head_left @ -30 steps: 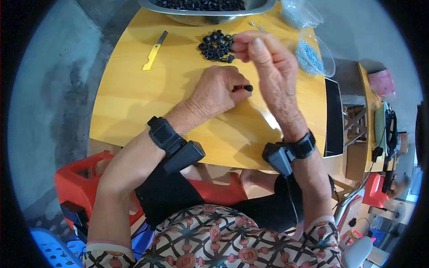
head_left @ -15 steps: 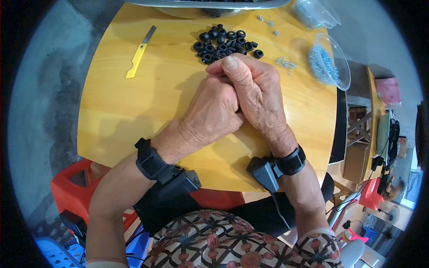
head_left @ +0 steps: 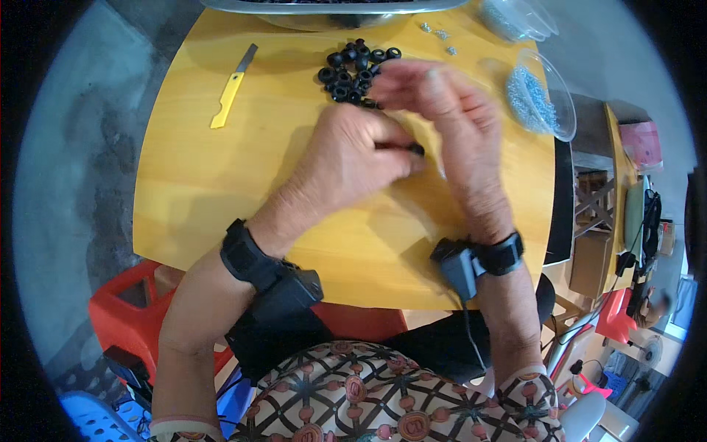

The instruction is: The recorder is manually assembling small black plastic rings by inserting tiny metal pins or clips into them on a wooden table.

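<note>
My left hand (head_left: pixel 361 151) is closed above the middle of the table, with a small black rubber-like part (head_left: pixel 416 149) showing at its fingertips. To its right, my right hand (head_left: pixel 449 107) is lifted away and smeared by motion; whether anything sits in its fingers does not show. Just beyond both hands lies a pile of black ring-shaped rubber parts (head_left: pixel 345 76), partly covered by the right hand. A few small silvery clusters (head_left: pixel 442 34) lie at the far right. Both wrists wear black straps with boxy devices.
A yellow-handled knife (head_left: pixel 230 92) lies at the left. Two clear tubs, one nearer (head_left: pixel 532 99) and one farther (head_left: pixel 508 22), hold small bluish-silver pieces at the right edge. A large metal-rimmed basin (head_left: pixel 339 9) stands at the far edge. A red stool (head_left: pixel 125 309) is at the lower left.
My hands were pressed together and have come apart. The right hand has moved up and to the right; a black part now shows at the left hand's fingertips.
</note>
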`<state>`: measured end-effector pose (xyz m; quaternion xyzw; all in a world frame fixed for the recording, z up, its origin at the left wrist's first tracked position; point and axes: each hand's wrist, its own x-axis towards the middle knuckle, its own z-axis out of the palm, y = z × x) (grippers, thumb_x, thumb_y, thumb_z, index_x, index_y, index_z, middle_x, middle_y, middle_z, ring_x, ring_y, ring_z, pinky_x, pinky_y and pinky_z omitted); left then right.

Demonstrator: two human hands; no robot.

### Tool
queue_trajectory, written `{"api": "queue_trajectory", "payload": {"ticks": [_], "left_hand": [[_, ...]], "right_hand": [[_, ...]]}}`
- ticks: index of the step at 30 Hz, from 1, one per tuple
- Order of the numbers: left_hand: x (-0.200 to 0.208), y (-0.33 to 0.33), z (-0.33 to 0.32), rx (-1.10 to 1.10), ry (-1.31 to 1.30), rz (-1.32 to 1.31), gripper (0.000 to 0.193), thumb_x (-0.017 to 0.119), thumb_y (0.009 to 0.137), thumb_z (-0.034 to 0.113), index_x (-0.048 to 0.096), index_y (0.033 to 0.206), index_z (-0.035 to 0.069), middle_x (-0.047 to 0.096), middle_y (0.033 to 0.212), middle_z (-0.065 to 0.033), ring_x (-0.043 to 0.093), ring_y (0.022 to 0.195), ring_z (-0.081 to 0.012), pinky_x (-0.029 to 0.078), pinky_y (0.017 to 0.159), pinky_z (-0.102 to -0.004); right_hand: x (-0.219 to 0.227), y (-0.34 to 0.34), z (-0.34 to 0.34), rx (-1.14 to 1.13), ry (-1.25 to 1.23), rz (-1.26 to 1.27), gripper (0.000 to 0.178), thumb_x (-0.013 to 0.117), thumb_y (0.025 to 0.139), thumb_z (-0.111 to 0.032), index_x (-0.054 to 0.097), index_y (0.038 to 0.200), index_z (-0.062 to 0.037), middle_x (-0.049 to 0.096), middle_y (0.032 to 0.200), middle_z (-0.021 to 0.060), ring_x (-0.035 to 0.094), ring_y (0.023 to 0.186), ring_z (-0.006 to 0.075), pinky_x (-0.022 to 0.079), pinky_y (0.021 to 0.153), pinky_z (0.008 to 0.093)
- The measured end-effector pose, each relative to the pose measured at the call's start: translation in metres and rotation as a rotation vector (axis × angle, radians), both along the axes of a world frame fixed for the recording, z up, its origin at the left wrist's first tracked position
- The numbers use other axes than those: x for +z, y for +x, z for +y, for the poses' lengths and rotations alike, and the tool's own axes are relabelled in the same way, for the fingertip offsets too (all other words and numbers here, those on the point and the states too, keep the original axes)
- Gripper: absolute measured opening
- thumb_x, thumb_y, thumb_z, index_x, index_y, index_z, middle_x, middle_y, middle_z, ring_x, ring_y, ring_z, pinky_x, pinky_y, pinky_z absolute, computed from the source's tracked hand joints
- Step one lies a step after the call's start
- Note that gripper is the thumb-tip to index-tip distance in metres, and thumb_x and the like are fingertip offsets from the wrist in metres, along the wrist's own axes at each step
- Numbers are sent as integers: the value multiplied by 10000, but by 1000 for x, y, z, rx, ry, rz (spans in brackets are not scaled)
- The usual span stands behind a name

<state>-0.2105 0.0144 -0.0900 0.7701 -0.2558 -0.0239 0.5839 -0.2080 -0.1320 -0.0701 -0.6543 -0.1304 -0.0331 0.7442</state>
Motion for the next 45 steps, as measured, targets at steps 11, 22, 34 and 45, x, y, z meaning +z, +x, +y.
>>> {"api": "queue_trajectory", "payload": {"ticks": [11,22,34,45], "left_hand": [[12,15,15,-191,-127,522,247,711,847,257,703,874,11,628,676,-11,564,587,-56,428,510,-185],[13,14,16,-193,-140,512,314,619,924,308,696,864,10,620,651,-14,557,534,-51,428,463,-167],[10,10,13,-141,-83,461,346,614,924,334,687,818,12,610,634,-24,541,503,-54,417,442,-173],[12,2,10,-170,-281,514,321,588,946,301,671,861,3,627,713,-32,548,552,-63,416,448,-184]], "right_hand": [[-3,-26,-32,-18,-618,-292,330,746,744,-45,660,1062,-29,640,867,88,626,757,181,509,674,288],[-7,-26,-33,-67,-564,-366,309,766,726,-97,678,1015,-29,650,811,82,626,697,176,510,633,285],[-10,-26,-37,-39,-531,-346,288,760,748,-111,688,1012,-19,666,806,84,638,756,184,505,688,291],[-11,-27,-32,-63,-311,-256,297,761,742,-77,715,1032,-30,670,821,63,615,786,157,485,725,263]]}}
